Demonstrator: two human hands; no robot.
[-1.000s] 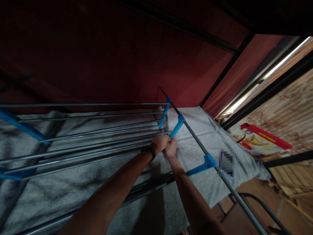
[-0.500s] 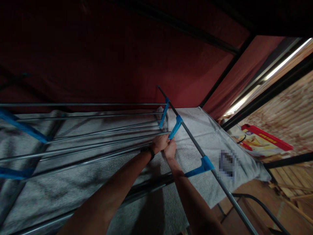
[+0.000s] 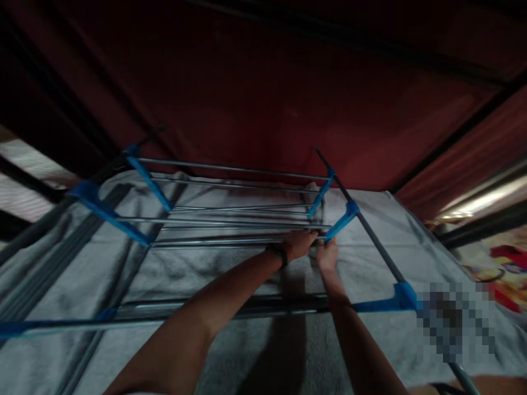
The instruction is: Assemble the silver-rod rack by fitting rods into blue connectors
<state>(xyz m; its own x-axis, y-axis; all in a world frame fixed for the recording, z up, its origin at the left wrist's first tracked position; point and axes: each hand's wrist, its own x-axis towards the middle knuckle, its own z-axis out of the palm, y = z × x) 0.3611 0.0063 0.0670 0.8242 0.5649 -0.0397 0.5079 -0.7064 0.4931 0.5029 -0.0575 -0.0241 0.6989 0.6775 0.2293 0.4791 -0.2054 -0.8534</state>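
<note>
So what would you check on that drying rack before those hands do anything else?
1. Left hand resting on the rack rods: ok.
2. Right hand beside the blue rod bracket: ok.
3. Fingers closed firmly round a rod: cannot tell, too dark.
4. Grey towel spread flat under the rods: ok.
5. Side rail seated in its blue clips: ok where visible.
6. Rack legs steady: cannot tell, out of view.
</note>
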